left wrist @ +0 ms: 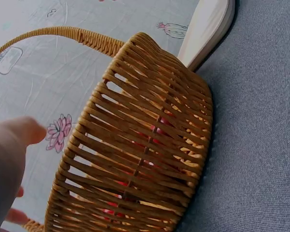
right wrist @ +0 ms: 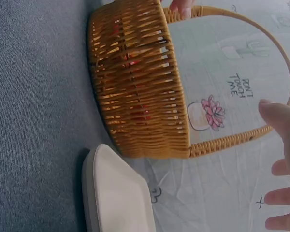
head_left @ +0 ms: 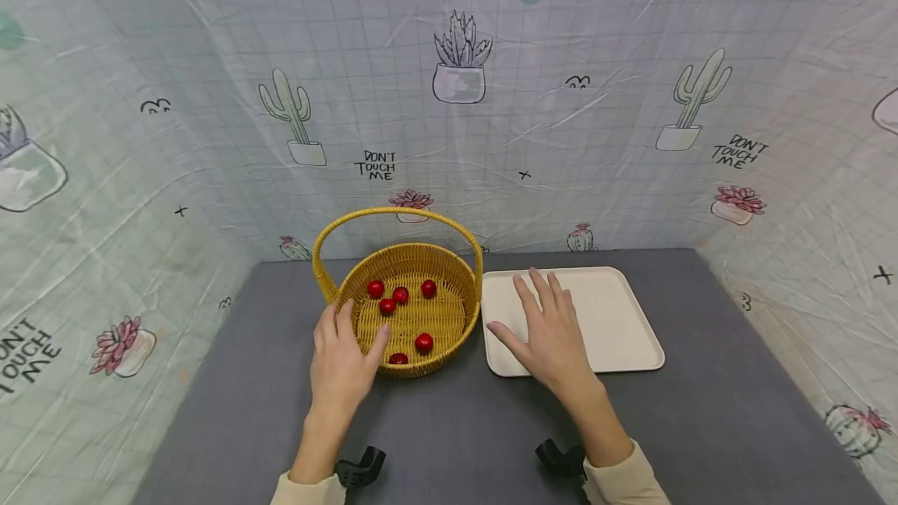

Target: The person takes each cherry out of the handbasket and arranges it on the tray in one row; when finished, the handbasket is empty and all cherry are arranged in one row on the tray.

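A round yellow woven basket [head_left: 449, 341] with a tall arched handle holds several small, shiny red round fruits [head_left: 424, 344], their exact kind unclear. At the basket's left front, my left hand [head_left: 342, 369] hovers with fingers and thumb spread near the rim and handle base; whether its fingertips touch the basket cannot be told. Through the wicker wall [left wrist: 135, 140] in the left wrist view, bits of red show. My right hand [head_left: 554, 341] is spread above the left part of a cream rectangular tray [head_left: 617, 326], holding nothing.
A dark grey cloth [head_left: 449, 435] covers the table. Behind and at both sides hangs a pale curtain [head_left: 393, 115] printed with potted plants. The basket handle [head_left: 393, 210] arches high, and the tray stands close to the basket's right side.
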### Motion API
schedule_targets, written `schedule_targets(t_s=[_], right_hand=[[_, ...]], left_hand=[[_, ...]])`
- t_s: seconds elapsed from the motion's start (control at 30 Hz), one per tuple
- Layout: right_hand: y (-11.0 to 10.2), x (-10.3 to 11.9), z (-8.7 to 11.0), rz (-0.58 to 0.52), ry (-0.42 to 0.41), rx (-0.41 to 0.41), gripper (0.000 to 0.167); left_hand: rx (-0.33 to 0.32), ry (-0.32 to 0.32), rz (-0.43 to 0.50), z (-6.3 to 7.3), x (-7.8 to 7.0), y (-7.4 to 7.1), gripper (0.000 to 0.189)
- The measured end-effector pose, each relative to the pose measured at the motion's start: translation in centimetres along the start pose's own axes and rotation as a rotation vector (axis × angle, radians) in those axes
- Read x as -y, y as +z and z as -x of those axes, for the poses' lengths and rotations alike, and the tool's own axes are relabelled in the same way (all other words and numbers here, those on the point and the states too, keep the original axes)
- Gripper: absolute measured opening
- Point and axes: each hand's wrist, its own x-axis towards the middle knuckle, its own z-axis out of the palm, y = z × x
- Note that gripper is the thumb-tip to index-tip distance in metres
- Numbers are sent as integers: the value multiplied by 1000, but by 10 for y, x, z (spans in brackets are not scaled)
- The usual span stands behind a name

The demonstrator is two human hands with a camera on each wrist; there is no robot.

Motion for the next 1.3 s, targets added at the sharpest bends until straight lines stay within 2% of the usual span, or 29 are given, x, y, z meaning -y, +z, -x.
schedule_targets(t_s=[0.2, 0.53, 0.7, 0.93, 1.13, 1.3], right_hand=[[3, 6, -2, -25, -69, -93, 79], [7, 19, -10, -39, -141, -116, 76], [13, 25, -15, -53, -199, -129, 73], [22, 37, -24, -72, -258, -149, 69], [28, 49, -29, -87, -270, -121, 67], [36, 58, -34, -101, -307, -98, 64]], left_hand=[[-64, -60, 48, 0, 4, 1, 73], [-88, -151, 84, -1, 8, 0, 66], [-61, -191, 103, -1, 11, 1, 69], [-46, -167, 108, -1, 18, 5, 66], [-75, -125, 92, -1, 19, 6, 57], [-100, -122, 85, -2, 19, 7, 49]])
